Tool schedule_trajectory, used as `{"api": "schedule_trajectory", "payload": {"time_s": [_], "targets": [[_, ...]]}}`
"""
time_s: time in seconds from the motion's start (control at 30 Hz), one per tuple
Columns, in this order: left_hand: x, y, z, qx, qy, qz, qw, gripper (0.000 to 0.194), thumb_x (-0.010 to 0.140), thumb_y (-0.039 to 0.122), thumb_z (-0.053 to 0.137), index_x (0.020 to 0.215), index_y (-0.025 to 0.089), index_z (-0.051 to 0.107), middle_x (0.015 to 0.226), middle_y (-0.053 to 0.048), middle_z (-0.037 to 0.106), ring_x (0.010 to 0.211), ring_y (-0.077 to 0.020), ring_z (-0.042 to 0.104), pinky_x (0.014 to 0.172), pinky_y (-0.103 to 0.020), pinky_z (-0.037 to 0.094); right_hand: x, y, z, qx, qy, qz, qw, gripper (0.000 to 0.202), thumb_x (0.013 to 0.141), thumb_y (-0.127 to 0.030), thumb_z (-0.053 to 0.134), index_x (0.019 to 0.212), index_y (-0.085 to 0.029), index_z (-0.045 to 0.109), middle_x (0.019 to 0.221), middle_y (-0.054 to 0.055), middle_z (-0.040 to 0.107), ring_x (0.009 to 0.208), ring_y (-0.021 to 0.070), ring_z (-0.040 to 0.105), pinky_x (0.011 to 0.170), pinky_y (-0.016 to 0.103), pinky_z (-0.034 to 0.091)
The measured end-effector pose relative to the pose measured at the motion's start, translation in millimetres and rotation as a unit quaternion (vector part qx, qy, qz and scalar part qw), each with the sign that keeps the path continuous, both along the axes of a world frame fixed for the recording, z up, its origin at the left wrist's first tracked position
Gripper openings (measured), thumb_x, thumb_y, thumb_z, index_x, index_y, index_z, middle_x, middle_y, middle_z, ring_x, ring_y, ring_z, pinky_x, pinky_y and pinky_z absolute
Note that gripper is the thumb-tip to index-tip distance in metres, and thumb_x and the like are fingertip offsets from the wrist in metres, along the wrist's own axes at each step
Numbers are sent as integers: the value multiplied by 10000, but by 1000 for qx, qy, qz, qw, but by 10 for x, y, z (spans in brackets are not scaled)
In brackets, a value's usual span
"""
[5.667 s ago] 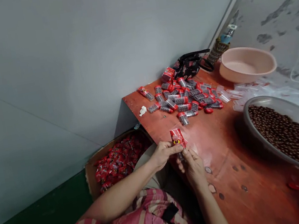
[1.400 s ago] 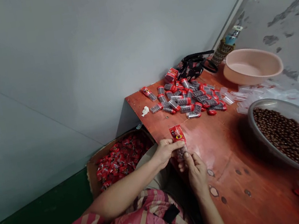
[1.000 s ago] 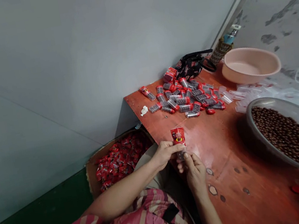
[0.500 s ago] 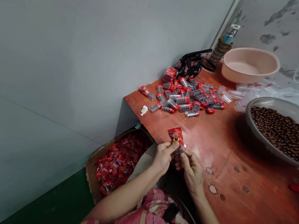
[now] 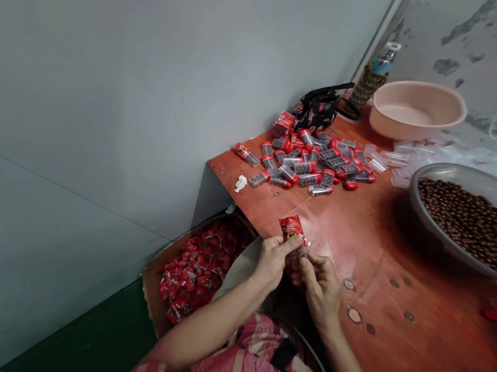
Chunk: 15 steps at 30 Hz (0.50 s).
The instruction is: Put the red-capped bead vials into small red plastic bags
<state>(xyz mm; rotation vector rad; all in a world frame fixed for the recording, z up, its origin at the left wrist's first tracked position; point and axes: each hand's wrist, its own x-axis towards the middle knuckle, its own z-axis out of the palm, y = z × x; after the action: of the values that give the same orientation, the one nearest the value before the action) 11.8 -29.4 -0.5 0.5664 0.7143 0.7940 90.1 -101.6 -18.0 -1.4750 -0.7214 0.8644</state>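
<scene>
red packet (image 5: 290, 226); dark near end; printed end outward; in fingers (image 5: 290, 243)

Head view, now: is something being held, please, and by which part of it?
Yes, a packet: the left hand pinches it near its middle, the right hand at its lower end.

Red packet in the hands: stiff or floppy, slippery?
The red packet is probably fairly stiff, since its top extends flat and unsupported past the left hand. Its shiny surface suggests it could be somewhat slippery.
</scene>
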Motion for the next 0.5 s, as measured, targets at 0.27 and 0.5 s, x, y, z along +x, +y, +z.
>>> {"api": "schedule_trajectory", "payload": {"time_s": [0.27,0.5], "targets": [[-67,-21,-37,-23,-21,-47,998,325,647,394,693,643,98,558,481,39,437,350,-40,340,330,-188,288,7,82,16,6,123,37,992,259,784,-403,574,903,-201,464,662,-23,608,498,124,589,457,246,489],[-163,-7,29,-26,-13,-18,999,346,597,376,739,636,69,585,533,1,507,421,-57,427,408,-204,340,-14,164,36,16,130,92,987,238,748,-339,631,875,-199,486,621,-30,620,509,137,609,468,257,500]]}}
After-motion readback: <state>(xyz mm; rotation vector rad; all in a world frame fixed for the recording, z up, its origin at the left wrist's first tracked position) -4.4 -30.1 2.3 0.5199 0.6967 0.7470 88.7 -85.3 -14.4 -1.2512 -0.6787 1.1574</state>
